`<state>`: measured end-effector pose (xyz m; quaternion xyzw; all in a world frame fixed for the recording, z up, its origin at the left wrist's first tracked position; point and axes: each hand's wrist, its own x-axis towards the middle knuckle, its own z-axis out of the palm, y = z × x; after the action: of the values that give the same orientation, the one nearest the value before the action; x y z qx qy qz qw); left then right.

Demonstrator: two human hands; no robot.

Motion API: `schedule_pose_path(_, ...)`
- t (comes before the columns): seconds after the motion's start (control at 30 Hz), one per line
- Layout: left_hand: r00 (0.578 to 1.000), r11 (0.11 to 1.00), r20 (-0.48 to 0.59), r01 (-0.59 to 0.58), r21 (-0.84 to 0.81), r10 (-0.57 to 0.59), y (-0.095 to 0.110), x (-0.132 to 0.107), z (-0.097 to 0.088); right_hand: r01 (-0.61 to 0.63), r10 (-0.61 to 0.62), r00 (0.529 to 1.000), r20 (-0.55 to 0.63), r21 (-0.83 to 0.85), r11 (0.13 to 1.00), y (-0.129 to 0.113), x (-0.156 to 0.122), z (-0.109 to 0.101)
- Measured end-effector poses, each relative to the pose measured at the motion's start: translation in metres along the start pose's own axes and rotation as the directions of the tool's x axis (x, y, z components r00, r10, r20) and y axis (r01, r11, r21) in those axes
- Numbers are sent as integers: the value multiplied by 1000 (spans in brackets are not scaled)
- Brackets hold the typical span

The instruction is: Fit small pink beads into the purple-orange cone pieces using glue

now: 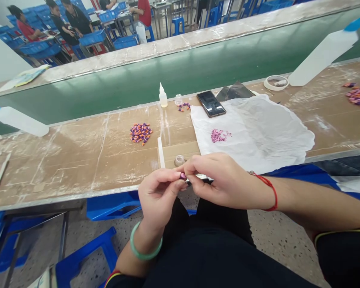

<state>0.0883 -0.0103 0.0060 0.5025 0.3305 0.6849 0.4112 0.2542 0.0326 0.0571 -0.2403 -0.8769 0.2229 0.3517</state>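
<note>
My left hand (159,196) and my right hand (220,178) meet over the bench's near edge, their fingertips pinching a tiny purple piece (183,176). Part of it is hidden by my fingers. Just beyond my hands stand a small round jar (179,161) and a thin white stick (161,153). A heap of purple and orange pieces (141,133) lies to the left. Pink beads (217,136) rest on a white crinkled sheet (276,132) to the right. My left wrist wears a pale green bangle, my right a red string.
The cardboard-covered bench (78,160) also holds a phone (211,103), a glue bottle (163,97), a tape roll (276,83) and two large plastic bottles (324,54). A green panel (138,78) stands behind it. Blue stools sit below; co-workers sit at far tables.
</note>
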Motion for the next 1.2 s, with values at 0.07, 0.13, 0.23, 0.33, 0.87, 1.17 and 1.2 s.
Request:
schedule_pose_path(0.07, 1000, 1000, 25, 1, -10, -1, 0, 2, 0, 17, -17, 1000, -21, -12, 1000, 1, -2, 1)
schedule_pose_path(0.13, 999, 1000, 43, -4, 6, 3, -2, 3, -1, 23, -24, 999, -39, -18, 1000, 2, -3, 2)
schedule_pose_path(0.23, 997, 991, 66, -53, 126, 45, -3, 3, -6, -1, 2, 1000, -23, 11, 1000, 4, -4, 0)
schedule_pose_path(0.33, 974, 891, 130, -221, 396, 184, -2, 4, -12, -67, 67, 998, 9, 75, 995, 6, -5, -6)
schedule_pose_path(0.87, 956, 452, 294, -271, 850, 20, -26, 36, -68, -181, 178, 983, -37, -225, 957, 74, -40, -12)
schedule_pose_path(1.17, 969, 230, -114, 165, 959, -219, -50, 96, -118, -188, 195, 981, 0, -251, 949, 102, -60, -7)
schedule_pose_path(1.2, 968, 211, -109, 157, 965, -224, -52, 104, -118, -196, 202, 979, 0, -245, 949, 102, -60, -8)
